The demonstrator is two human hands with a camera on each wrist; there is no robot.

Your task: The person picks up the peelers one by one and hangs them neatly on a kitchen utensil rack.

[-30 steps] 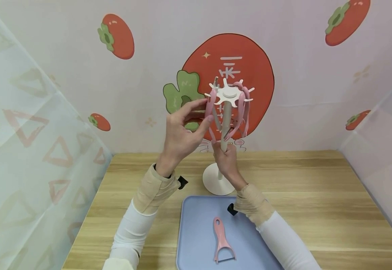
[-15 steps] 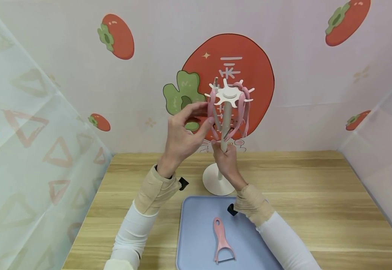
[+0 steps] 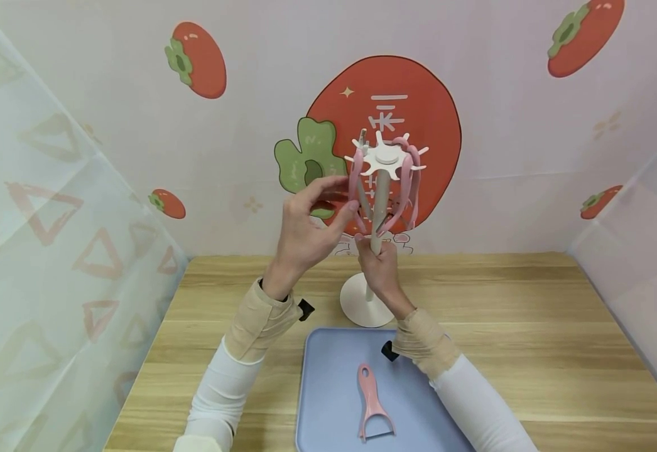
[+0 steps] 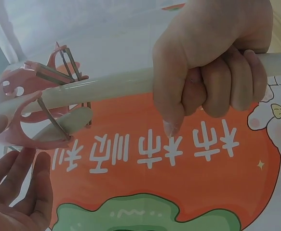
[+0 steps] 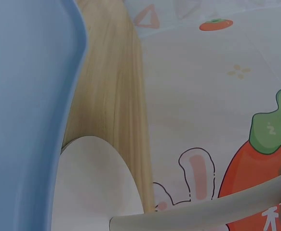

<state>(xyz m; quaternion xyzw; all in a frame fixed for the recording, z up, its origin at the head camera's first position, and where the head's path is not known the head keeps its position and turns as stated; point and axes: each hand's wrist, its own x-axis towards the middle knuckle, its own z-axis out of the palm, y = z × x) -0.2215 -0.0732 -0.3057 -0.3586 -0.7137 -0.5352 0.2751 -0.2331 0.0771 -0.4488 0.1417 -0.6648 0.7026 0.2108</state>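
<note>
A white stand with a spoked top [image 3: 386, 161] rises at the middle of the head view. My right hand [image 3: 381, 269] grips its pole [image 3: 381, 194]; its curled fingers [image 4: 217, 82] show in the left wrist view. My left hand [image 3: 308, 229] has thumb and fingers about a pink Y-shaped peeler [image 3: 354, 179] hanging on the left spokes; in the left wrist view these fingertips [image 4: 27, 159] lie against the peeler's edge. More pink peelers [image 3: 404, 182] hang on the right. A pale grey-green handle [image 4: 75, 122] hangs among them, its kind unclear.
A blue tray [image 3: 328, 351] lies in front of the stand on the wooden table [image 3: 509, 326], with one pink peeler [image 3: 370, 398] in it. The stand's round base [image 3: 362, 301] sits behind the tray. A printed cloth wall [image 3: 492, 138] rises behind.
The pink peeler at my left hand has swung slightly right, toward the pole, and now hangs more upright. My left hand has shifted a little right and down. The right hand stays put.
</note>
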